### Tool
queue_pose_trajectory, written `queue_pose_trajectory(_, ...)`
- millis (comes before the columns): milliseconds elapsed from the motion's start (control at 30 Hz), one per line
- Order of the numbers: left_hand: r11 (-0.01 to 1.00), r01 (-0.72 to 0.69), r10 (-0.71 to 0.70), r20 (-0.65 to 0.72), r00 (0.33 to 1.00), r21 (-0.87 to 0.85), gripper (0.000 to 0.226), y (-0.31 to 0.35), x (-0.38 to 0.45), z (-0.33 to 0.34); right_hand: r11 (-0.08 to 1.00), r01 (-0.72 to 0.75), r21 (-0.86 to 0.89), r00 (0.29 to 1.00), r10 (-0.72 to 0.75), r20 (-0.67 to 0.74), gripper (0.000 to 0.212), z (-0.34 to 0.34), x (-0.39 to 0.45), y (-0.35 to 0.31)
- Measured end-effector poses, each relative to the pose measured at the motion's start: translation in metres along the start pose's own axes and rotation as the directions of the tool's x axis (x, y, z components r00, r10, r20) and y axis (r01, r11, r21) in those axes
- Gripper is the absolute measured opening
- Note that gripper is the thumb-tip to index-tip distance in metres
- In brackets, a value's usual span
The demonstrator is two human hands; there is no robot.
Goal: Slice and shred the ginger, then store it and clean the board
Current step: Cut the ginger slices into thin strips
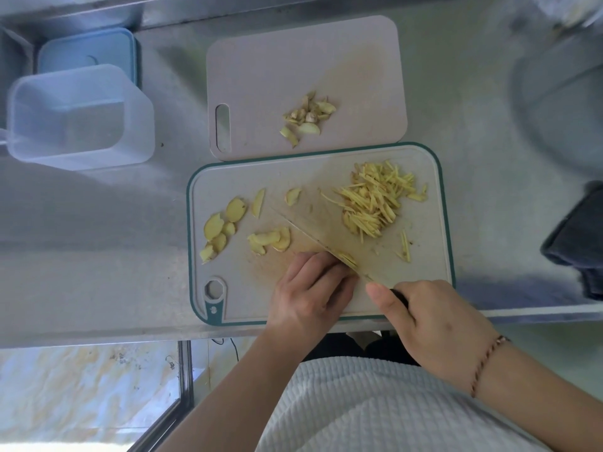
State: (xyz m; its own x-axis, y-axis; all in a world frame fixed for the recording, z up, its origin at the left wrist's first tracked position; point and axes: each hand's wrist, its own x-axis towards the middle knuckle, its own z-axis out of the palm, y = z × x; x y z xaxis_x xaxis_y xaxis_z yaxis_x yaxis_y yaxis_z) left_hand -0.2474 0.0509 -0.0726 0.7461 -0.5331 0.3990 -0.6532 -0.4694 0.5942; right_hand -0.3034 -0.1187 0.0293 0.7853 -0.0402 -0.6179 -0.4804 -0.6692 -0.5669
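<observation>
We pin stacked yellow ginger slices (347,258) with our left hand (310,288), fingers curled clear of the long steel knife (313,238) that our right hand (434,321) grips, shredding on the teal-rimmed cutting board (437,223).

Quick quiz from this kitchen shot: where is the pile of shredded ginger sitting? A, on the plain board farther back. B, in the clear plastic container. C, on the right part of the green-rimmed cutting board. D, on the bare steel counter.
C: the shredded ginger lies heaped on the right part of the green-rimmed cutting board, while the plain board behind holds only trimmings and the clear container looks empty.
</observation>
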Motion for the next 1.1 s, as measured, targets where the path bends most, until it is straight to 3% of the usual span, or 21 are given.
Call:
queue_pose_trajectory(733, 1.0, -0.016, 0.016, -0.001, 1.0, 0.008, 0.008, -0.002, 0.001, 0.002, 0.996, -0.062, 0.068, 0.996, 0.057, 0.074, 0.059, -0.005, 0.005, 0.0)
queue_pose_trajectory(967, 0.999, -0.043, 0.043, -0.009, 0.999, 0.007, 0.007, -0.001, 0.003, 0.002, 1.0, 0.002, -0.012, 1.0, -0.002, -0.017, 0.072, 0.006, 0.027, 0.002)
queue_pose_trajectory(1100, 1.0, -0.028, 0.028, -0.006, 1.0, 0.008, 0.007, -0.001, 0.001, 0.001, 1.0, 0.018, 0.026, 0.998, -0.016, -0.055, 0.066, 0.001, 0.027, 0.004)
